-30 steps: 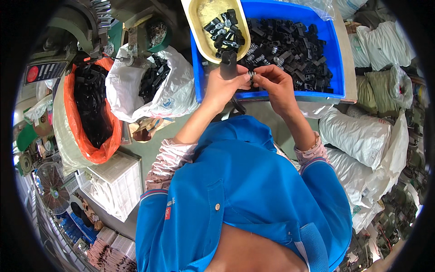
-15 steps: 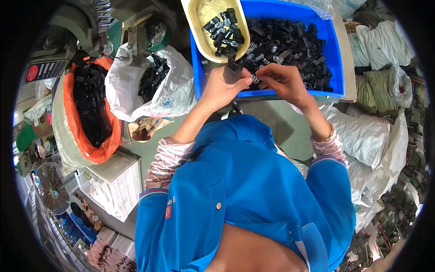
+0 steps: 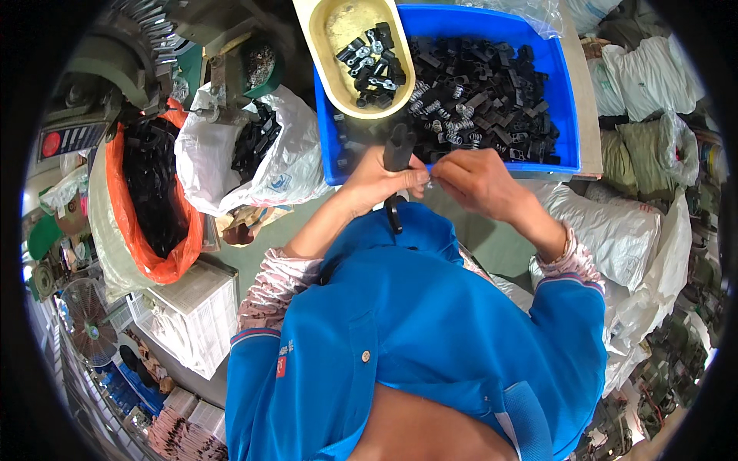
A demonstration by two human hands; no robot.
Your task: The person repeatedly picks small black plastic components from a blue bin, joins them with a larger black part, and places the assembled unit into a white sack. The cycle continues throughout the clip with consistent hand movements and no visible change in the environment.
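Observation:
My left hand (image 3: 375, 181) is closed around a long black plastic part (image 3: 399, 149). The part's thick end stands above my fingers, and a thin black end shows below them. Close on its right, my right hand (image 3: 478, 184) has thumb and fingers pinched together, facing my left thumb. A tiny shiny bit shows between the two sets of fingertips, too small to name. Just beyond both hands lies a blue bin (image 3: 570, 115) with many black plastic parts (image 3: 492, 96). Several metal coil springs (image 3: 459, 123) rest on top of these parts.
A yellow tub (image 3: 314, 34) holding black and metal pieces overlaps the bin's left edge. To the left are a white sack (image 3: 204, 165) and an orange-lined sack (image 3: 178, 265) of black parts. A white crate (image 3: 192, 323) sits lower left; white sacks (image 3: 603, 227) lie at right.
Both hands have come down toward my body, off the bin's near edge, with the black part still in my left hand. The coil spring seen between the hands earlier no longer shows clearly.

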